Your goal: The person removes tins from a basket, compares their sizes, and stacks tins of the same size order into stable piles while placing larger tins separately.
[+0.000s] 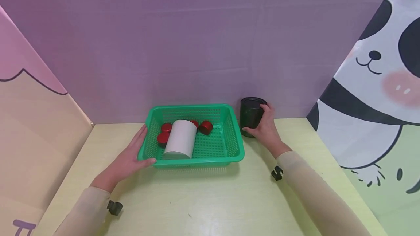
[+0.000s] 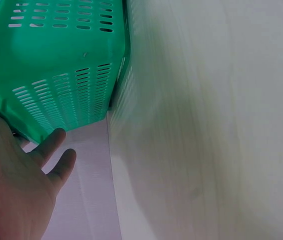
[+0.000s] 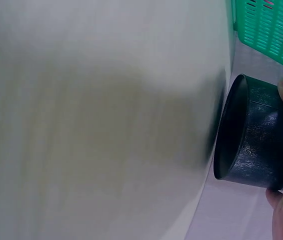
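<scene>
A green plastic basket stands on the table against the back wall. Inside lie a white cylinder on its side and several small red round pieces, one a red cylinder. My left hand rests along the basket's left side, its fingers straight and the thumb at the front corner; in the left wrist view, two fingertips show by the perforated wall. Right of the basket, my right hand grips a black cylindrical container between thumb and fingers. In the right wrist view its hollow-looking end faces the table.
The pale wooden table extends in front of the basket. A purple cloth wall rises close behind the basket and container. Printed side panels stand left and right, with a panda on the right one.
</scene>
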The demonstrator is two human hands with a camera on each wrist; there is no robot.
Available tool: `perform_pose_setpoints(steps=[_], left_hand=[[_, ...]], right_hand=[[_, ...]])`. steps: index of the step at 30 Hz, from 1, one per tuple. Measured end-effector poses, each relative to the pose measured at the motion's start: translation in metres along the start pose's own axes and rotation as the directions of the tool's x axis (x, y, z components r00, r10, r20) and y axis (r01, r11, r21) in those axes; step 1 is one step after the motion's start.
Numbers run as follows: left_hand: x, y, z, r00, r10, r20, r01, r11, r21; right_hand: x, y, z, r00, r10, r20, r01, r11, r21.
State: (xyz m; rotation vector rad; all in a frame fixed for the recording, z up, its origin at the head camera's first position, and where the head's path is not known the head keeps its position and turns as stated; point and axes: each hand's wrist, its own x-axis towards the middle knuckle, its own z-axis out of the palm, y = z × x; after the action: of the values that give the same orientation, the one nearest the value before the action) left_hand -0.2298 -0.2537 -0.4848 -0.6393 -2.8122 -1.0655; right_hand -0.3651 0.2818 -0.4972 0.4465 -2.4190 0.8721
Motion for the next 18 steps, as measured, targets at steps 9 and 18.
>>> perform_pose_setpoints(steps=[9, 18], left_hand=[[0.0012, -0.0024, -0.0002, 1.0, -0.002, 0.002, 0.002, 1.0, 0.004], [0.0019, -0.0063, 0.0021, 1.0, -0.006, 0.008, 0.006, 1.0, 0.005]], right_hand=[[-0.003, -0.0001, 0.0014, 0.999, 0.032, 0.016, -0.032, 0.999, 0.023], [-0.0075, 0.0029, -0.0003, 0.99, 0.113, 0.08, -0.115, 0.993, 0.03]])
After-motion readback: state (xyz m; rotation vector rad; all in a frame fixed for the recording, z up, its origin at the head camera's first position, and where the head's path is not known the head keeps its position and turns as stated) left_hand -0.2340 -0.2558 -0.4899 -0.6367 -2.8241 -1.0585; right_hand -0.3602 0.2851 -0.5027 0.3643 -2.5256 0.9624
